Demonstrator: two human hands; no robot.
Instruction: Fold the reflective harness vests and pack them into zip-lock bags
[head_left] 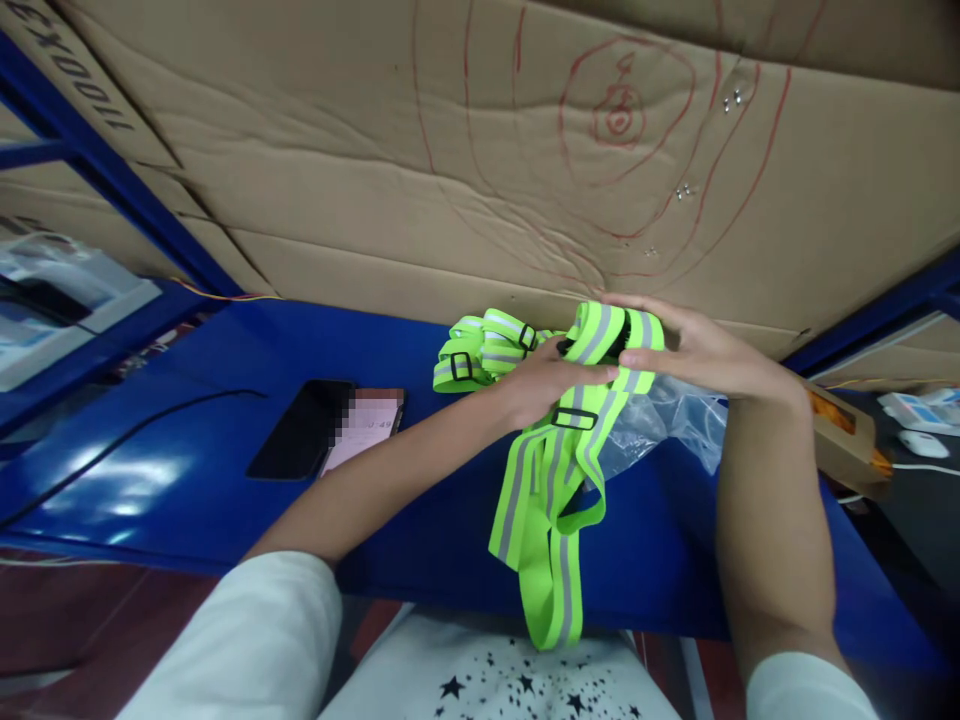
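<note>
Both my hands grip a neon yellow-green reflective strap [551,480] with grey stripes, just above the blue table. My left hand [551,382] is closed around its upper part, close to a black slide buckle [574,418]. At the top, my right hand [694,350] pinches a folded section between thumb and fingers. Long loops hang from the hands past the table's front edge. Left of the hands lies another bundle of the same straps [480,350], with black buckles. Under the right hand is a clear plastic bag [652,425], partly covered.
Two phones, a black one [300,430] and a lit one [365,425], lie left on the blue table [217,370]. A black cable [150,425] crosses its left side. A cardboard wall [337,150] rises behind. An open cardboard box [847,440] stands at the right.
</note>
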